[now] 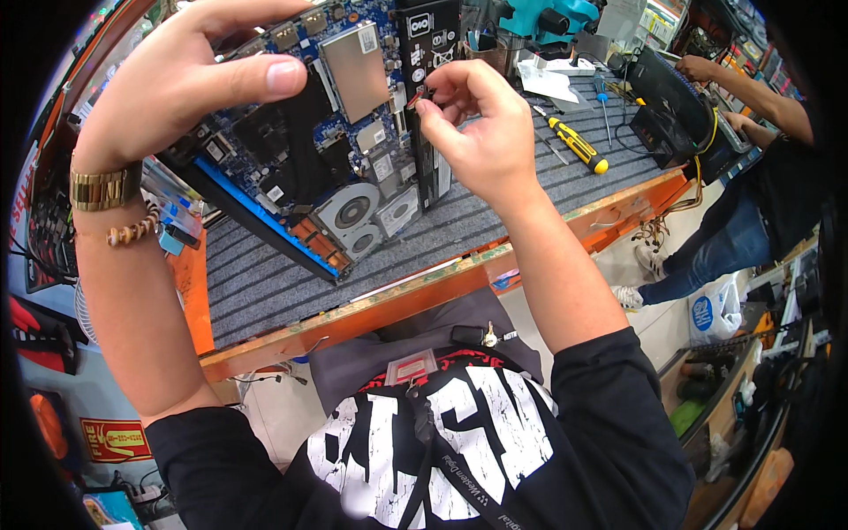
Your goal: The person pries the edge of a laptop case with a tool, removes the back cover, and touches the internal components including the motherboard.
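An opened laptop [305, 146] stands tilted on the bench, its blue circuit board, silver metal plate [356, 71] and cooling fan [353, 210] bare. My left hand [190, 84] grips its upper left edge, thumb stretched across the board and the other fingers hidden behind. Along the right side runs a black battery [431, 40]. My right hand [481, 132] is closed in a pinch beside the battery, at a thin cable [413, 100] with a bit of red showing. The fingertips partly cover the cable's end.
Right of the laptop, a yellow-and-black screwdriver [579, 146] and a slim blue screwdriver [604, 108] lie on the ridged grey mat [468, 225]. A teal tool [552, 16] stands behind. Farther right, another person's hands [707, 71] work on a black device [667, 84]. An orange wooden edge [424, 287] borders the bench.
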The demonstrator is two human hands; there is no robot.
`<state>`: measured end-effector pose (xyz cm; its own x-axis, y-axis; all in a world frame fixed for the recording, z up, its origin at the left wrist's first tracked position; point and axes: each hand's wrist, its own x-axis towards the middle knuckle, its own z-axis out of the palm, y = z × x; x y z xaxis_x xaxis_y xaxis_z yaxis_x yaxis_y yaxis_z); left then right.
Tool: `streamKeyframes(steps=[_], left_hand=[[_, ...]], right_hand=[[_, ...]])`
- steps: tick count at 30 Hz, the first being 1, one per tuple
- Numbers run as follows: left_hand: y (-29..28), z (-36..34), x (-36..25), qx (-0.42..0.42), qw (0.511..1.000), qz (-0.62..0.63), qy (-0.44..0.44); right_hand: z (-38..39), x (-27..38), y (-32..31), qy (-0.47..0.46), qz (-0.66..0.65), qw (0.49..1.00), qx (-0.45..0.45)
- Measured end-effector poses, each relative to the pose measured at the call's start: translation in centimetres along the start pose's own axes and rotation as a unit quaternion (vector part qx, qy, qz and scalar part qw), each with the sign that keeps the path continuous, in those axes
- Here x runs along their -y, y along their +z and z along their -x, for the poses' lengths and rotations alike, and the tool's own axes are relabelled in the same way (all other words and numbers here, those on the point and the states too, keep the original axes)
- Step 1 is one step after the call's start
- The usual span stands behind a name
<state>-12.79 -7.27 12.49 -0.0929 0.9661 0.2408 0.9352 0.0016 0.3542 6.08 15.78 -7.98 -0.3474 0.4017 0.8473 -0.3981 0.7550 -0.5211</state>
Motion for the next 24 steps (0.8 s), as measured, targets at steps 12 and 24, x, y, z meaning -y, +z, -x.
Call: streamKeyframes(steps=[12,24], left_hand=[[0.0,0.2,0.4,-0.012,1.000,0.010,-0.016],[0.3,-0.7,-1.2,0.009,0.997,0.028,-0.065]], right_hand=[[0.5,-1.8,-0.9,0.051,0.000,0.998,-0.024],[1.0,-3.0,-0.4,0.078,-0.067,0.994,-0.045]])
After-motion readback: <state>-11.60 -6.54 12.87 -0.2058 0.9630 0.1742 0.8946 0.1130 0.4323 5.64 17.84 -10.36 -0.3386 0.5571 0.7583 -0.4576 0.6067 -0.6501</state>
